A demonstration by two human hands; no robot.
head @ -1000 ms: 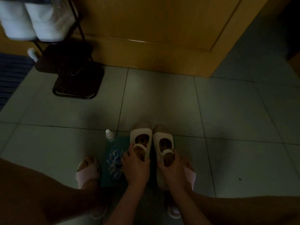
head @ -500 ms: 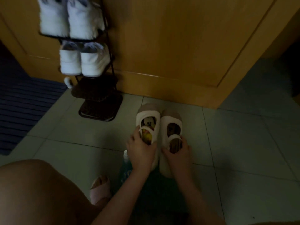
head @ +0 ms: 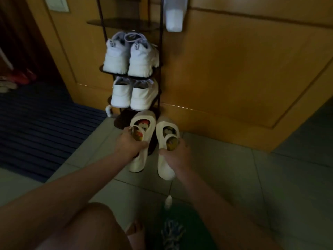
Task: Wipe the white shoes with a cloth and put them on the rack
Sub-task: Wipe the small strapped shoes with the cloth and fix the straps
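One white strap shoe [head: 142, 139] is gripped by the left hand [head: 129, 144], its twin [head: 166, 147] by the right hand [head: 177, 156], fingers curled round each. Both are held above the floor just before the dark rack [head: 160, 51], toes toward its lowest shelf.

The white strap shoes [head: 142, 141] look like matt knitted cloth; the rack [head: 160, 51] is thin dark metal, the door [head: 234, 78] smooth varnished wood, the floor [head: 270, 177] smooth, faintly glossy tile, the mat [head: 36, 127] ribbed fabric
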